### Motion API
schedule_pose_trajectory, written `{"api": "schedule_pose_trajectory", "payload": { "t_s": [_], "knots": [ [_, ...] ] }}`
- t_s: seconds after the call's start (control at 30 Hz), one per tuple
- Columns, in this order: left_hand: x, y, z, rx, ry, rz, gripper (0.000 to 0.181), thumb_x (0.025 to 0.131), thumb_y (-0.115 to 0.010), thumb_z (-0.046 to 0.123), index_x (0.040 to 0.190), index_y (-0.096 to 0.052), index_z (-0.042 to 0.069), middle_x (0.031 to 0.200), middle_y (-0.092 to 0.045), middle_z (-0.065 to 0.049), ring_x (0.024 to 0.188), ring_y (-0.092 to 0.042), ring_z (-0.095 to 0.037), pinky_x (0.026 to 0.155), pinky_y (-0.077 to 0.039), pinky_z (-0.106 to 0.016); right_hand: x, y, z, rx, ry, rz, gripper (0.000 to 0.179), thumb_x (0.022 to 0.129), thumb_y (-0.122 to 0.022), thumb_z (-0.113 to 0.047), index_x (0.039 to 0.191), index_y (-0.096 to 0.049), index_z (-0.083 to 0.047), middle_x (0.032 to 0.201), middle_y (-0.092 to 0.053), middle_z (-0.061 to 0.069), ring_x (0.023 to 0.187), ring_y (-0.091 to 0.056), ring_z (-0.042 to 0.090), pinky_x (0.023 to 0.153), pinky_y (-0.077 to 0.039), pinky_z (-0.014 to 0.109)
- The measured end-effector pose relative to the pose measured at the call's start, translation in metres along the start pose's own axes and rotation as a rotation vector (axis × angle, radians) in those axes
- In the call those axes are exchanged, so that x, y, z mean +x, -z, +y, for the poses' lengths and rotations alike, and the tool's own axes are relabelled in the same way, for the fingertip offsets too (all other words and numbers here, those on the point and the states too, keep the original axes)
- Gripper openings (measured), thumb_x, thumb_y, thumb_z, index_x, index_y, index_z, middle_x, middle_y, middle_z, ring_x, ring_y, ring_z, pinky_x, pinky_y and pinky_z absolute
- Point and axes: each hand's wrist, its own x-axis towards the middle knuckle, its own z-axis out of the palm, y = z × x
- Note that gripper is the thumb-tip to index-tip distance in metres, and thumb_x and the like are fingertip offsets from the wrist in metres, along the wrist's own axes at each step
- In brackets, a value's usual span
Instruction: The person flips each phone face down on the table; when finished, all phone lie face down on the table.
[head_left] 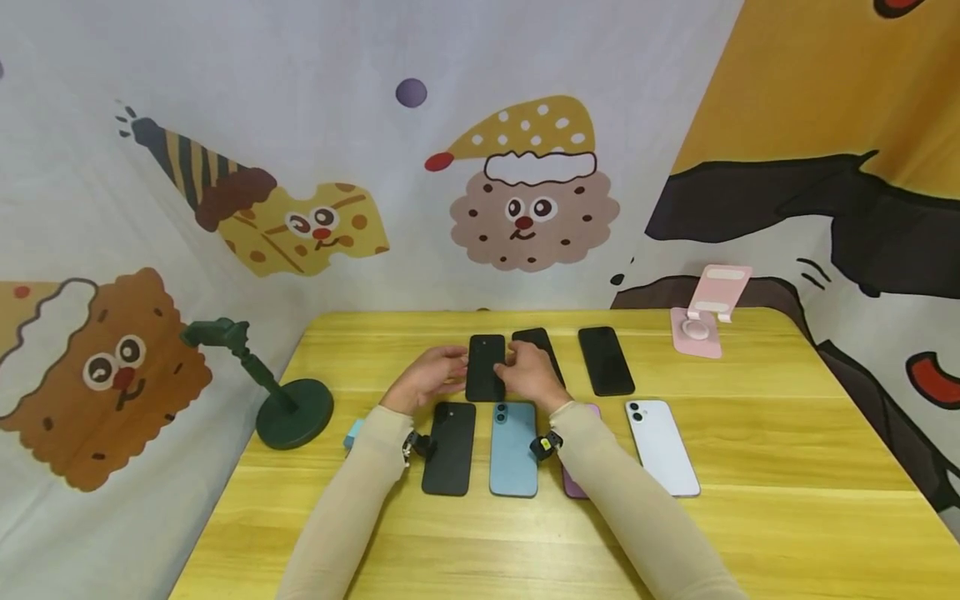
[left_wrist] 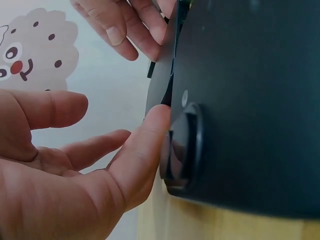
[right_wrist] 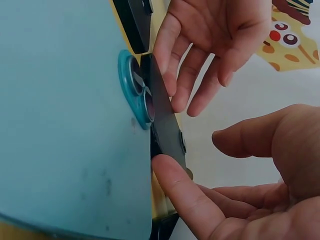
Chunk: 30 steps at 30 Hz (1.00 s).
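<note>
A dark phone (head_left: 486, 375) lies back up in the far row, between both hands. My left hand (head_left: 427, 379) is at its left edge, fingers loosely extended and thumb raised apart in the left wrist view. At its right edge is my right hand (head_left: 534, 375), whose thumb stands clear of the phone in the right wrist view. Just in front lie a black phone (head_left: 448, 454) and a light blue phone (head_left: 513, 458) with two round lenses. Another black phone (head_left: 536, 337) is partly hidden behind my right hand. My right sleeve covers most of a purple phone (head_left: 573, 485).
A black phone (head_left: 606, 361) and a white phone (head_left: 664, 450) lie to the right. A pink folding stand (head_left: 720, 292) is at the back right, a dark green stand (head_left: 295, 417) at the left. A small light blue object (head_left: 353, 434) sits beside my left sleeve.
</note>
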Motion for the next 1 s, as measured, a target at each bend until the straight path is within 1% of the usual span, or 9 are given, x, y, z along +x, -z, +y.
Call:
{"api": "schedule_pose_trajectory", "payload": {
  "t_s": [0.1, 0.2, 0.27, 0.33, 0.47, 0.63, 0.73, 0.8, 1.0],
  "knots": [
    [0.001, -0.001, 0.000, 0.005, -0.009, -0.002, 0.055, 0.113, -0.049, 0.018, 0.164, -0.037, 0.005, 0.162, -0.046, -0.020, 0.146, -0.049, -0.038, 0.113, -0.053, -0.048, -0.001, 0.002, 0.003, 0.075, -0.021, -0.030, 0.067, 0.103, -0.070, -0.023, 0.159, -0.043, 0.003, 0.139, -0.067, 0.023, 0.112, -0.075, 0.033, 0.096, -0.062, 0.048],
    [0.000, -0.003, 0.000, 0.020, -0.022, 0.009, 0.054, 0.112, -0.050, 0.019, 0.164, -0.038, 0.006, 0.163, -0.045, -0.020, 0.147, -0.048, -0.039, 0.113, -0.053, -0.049, -0.001, 0.005, 0.007, 0.135, -0.030, -0.061, 0.066, 0.105, -0.068, -0.024, 0.160, -0.042, 0.002, 0.137, -0.068, 0.021, 0.099, -0.078, 0.028, 0.083, -0.065, 0.040],
    [-0.001, -0.006, 0.001, 0.034, -0.030, 0.015, 0.055, 0.112, -0.052, 0.021, 0.163, -0.039, 0.007, 0.164, -0.043, -0.018, 0.149, -0.046, -0.039, 0.114, -0.051, -0.051, -0.001, 0.008, 0.009, 0.163, -0.018, -0.069, 0.064, 0.106, -0.066, -0.024, 0.159, -0.042, 0.002, 0.133, -0.069, 0.020, 0.092, -0.077, 0.026, 0.075, -0.063, 0.035],
    [-0.003, -0.009, 0.003, 0.059, -0.049, 0.014, 0.055, 0.112, -0.053, 0.022, 0.163, -0.040, 0.008, 0.164, -0.042, -0.018, 0.150, -0.045, -0.039, 0.116, -0.049, -0.053, 0.000, 0.012, 0.010, 0.158, 0.000, -0.062, 0.062, 0.106, -0.065, -0.026, 0.158, -0.045, 0.001, 0.131, -0.071, 0.018, 0.090, -0.075, 0.026, 0.073, -0.059, 0.034],
    [-0.005, -0.017, 0.009, 0.090, -0.086, -0.016, 0.056, 0.112, -0.054, 0.023, 0.164, -0.039, 0.007, 0.164, -0.042, -0.019, 0.151, -0.044, -0.039, 0.119, -0.046, -0.054, 0.002, 0.021, 0.012, 0.139, 0.047, -0.040, 0.054, 0.107, -0.063, -0.027, 0.153, -0.053, 0.000, 0.129, -0.073, 0.016, 0.094, -0.075, 0.029, 0.078, -0.061, 0.038],
    [-0.003, -0.026, 0.012, 0.092, -0.122, -0.043, 0.056, 0.112, -0.053, 0.022, 0.163, -0.039, 0.006, 0.162, -0.043, -0.020, 0.151, -0.045, -0.039, 0.121, -0.045, -0.053, 0.004, 0.034, 0.017, 0.107, 0.085, -0.001, 0.046, 0.107, -0.062, -0.029, 0.146, -0.062, -0.004, 0.128, -0.073, 0.015, 0.100, -0.075, 0.032, 0.085, -0.062, 0.043],
    [-0.001, -0.032, 0.013, 0.084, -0.127, -0.061, 0.056, 0.112, -0.053, 0.022, 0.163, -0.039, 0.005, 0.160, -0.045, -0.021, 0.149, -0.046, -0.040, 0.120, -0.045, -0.053, 0.005, 0.042, 0.023, 0.102, 0.077, 0.028, 0.046, 0.107, -0.063, -0.030, 0.146, -0.063, -0.006, 0.131, -0.072, 0.015, 0.110, -0.072, 0.033, 0.089, -0.063, 0.046],
    [0.001, -0.037, 0.013, 0.075, -0.123, -0.073, 0.056, 0.112, -0.053, 0.021, 0.163, -0.038, 0.005, 0.161, -0.045, -0.020, 0.149, -0.047, -0.041, 0.120, -0.045, -0.053, 0.005, 0.047, 0.028, 0.095, 0.068, 0.055, 0.046, 0.107, -0.063, -0.031, 0.146, -0.063, -0.006, 0.134, -0.070, 0.015, 0.120, -0.069, 0.034, 0.096, -0.061, 0.049],
    [0.006, -0.055, 0.016, 0.023, -0.114, -0.122, 0.061, 0.111, -0.052, 0.017, 0.166, -0.030, 0.002, 0.167, -0.038, -0.022, 0.149, -0.047, -0.041, 0.120, -0.046, -0.052, 0.005, 0.059, 0.041, 0.072, 0.029, 0.108, 0.048, 0.106, -0.063, -0.033, 0.145, -0.062, -0.006, 0.138, -0.067, 0.016, 0.131, -0.062, 0.036, 0.111, -0.051, 0.056]
  ]
}}
